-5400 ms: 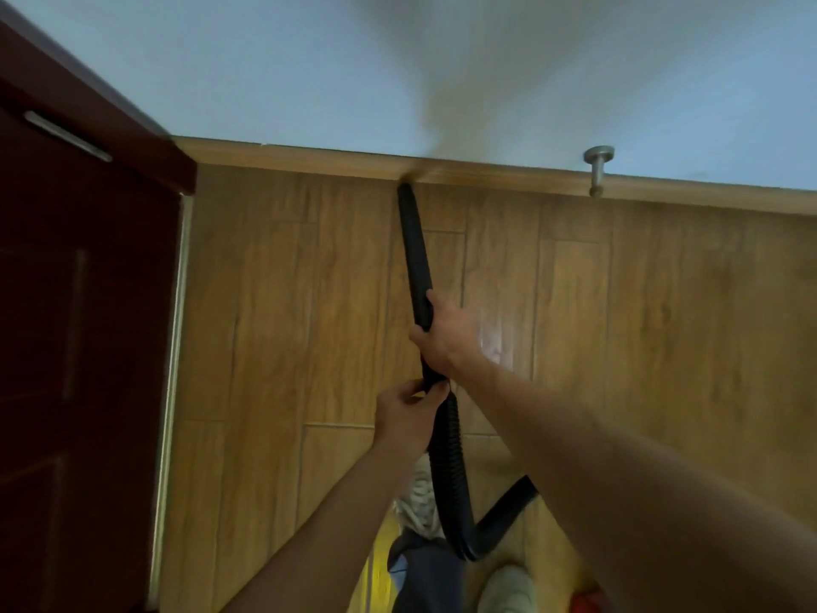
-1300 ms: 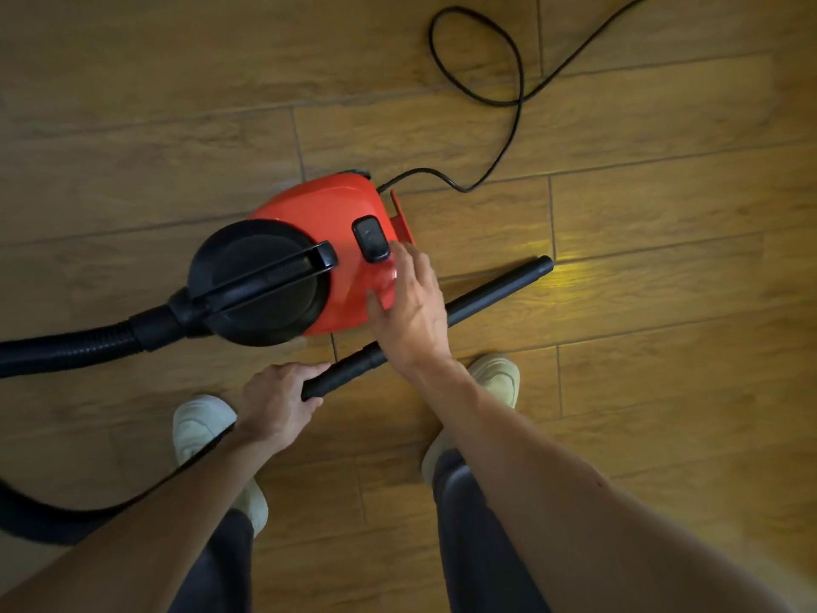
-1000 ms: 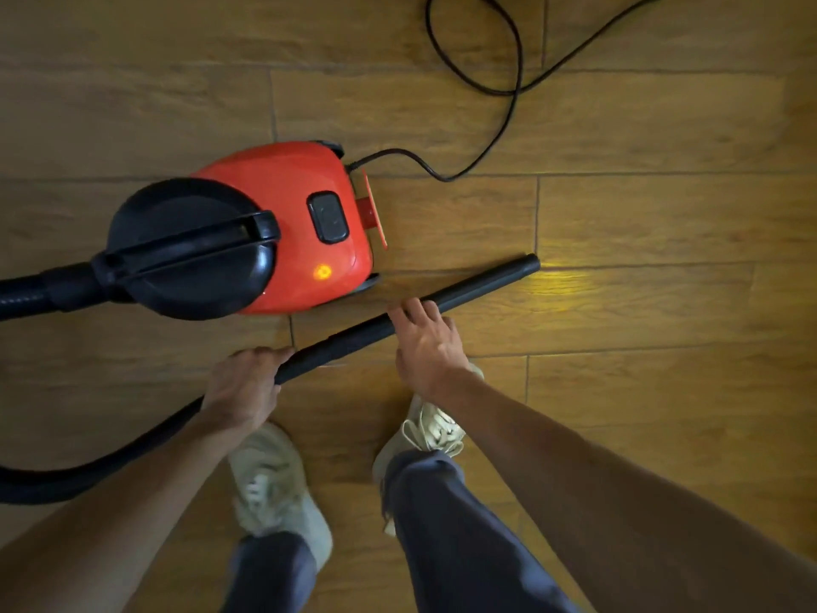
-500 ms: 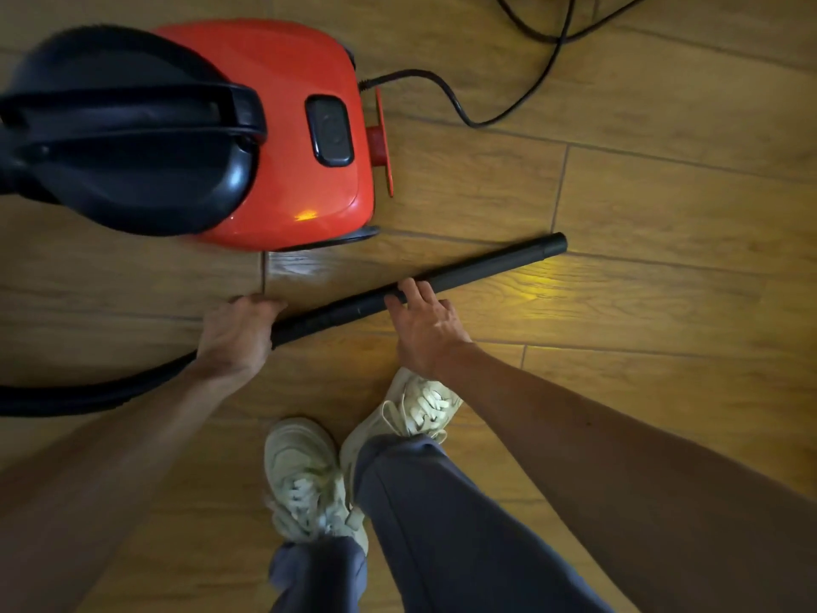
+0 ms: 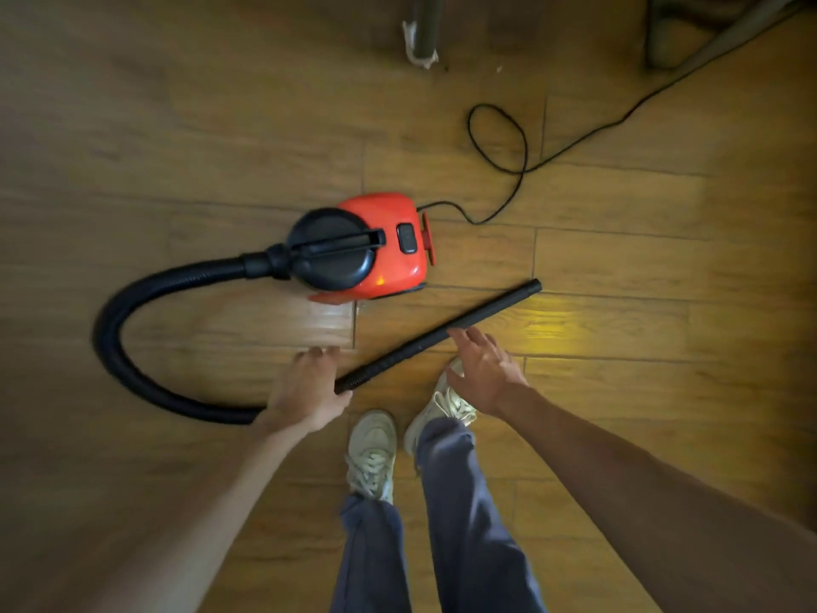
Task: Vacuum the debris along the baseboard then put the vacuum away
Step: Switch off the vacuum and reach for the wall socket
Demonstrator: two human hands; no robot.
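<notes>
A small red vacuum (image 5: 400, 263) with a black lid and handle stands on the wooden floor. Its black ribbed hose (image 5: 112, 329) loops out to the left and back toward me. The straight black wand (image 5: 442, 334) lies flat on the floor, slanting up to the right. My left hand (image 5: 305, 391) hovers over the joint of hose and wand with its fingers straight, gripping nothing. My right hand (image 5: 482, 369) is spread open just below the wand's middle, its fingertips near the tube.
The black power cord (image 5: 521, 161) loops behind the vacuum and runs off to the upper right. A furniture leg (image 5: 424, 28) and a dark frame (image 5: 663, 37) stand at the top. My shoes (image 5: 371, 449) are just below the wand.
Both hands have let go of the wand, which stays on the floor. My view has risen, so the vacuum and hose look smaller and farther away.
</notes>
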